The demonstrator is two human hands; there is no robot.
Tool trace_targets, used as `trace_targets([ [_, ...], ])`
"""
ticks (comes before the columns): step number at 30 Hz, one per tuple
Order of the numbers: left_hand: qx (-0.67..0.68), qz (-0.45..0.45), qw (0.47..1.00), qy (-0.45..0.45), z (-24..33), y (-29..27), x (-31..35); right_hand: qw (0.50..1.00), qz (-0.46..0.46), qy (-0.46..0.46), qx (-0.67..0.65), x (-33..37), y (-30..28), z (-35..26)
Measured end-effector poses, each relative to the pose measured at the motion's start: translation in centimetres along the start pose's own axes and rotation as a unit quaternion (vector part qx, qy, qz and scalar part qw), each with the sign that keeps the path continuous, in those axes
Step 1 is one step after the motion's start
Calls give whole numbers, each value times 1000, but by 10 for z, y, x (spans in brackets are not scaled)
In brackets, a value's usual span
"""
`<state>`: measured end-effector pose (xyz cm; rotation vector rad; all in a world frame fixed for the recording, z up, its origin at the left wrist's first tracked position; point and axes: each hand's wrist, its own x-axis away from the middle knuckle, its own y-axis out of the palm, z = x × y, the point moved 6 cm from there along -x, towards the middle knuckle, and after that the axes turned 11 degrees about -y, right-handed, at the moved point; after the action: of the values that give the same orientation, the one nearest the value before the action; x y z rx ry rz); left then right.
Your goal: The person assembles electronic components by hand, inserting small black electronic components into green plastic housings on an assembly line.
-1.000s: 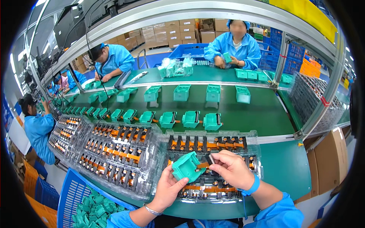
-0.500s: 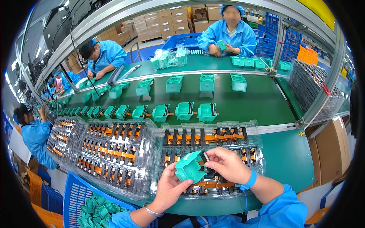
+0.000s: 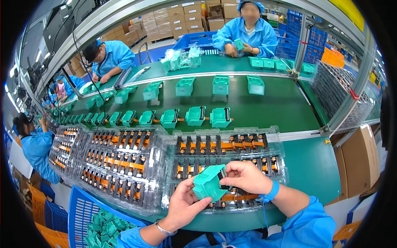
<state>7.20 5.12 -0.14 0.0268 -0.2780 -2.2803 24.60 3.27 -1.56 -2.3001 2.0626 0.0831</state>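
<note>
Left grip (image 3: pixel 184 204) under green housing (image 3: pixel 208 187), right grip (image 3: pixel 244 177) beside.

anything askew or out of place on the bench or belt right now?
Nothing stands out. The green housings on the belt sit in a fairly even row, the clear trays lie flat with parts in their slots, and the left hand and right hand hold one green housing over the nearest tray.

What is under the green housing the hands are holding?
Under the housing lies a clear tray of black-and-orange parts. The left hand and right hand cover the tray cells directly beneath.
</note>
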Motion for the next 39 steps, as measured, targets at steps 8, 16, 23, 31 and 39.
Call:
trace_targets([
  [8,31,-12,999,-1,0,2,-2,997,29,-63,-41,0,0,-9],
  [16,-14,9,999,41,8,-1,9,719,101,-533,435,32,-4,-110],
  [23,-32,18,997,67,11,-6,19,609,0,-569,553,30,-2,-118],
  [31,-410,30,893,186,79,-31,103,878,345,-62,328,-42,-197,-34],
  [39,-234,569,783,93,46,-163,299,945,233,118,199,-140,-260,71],
])
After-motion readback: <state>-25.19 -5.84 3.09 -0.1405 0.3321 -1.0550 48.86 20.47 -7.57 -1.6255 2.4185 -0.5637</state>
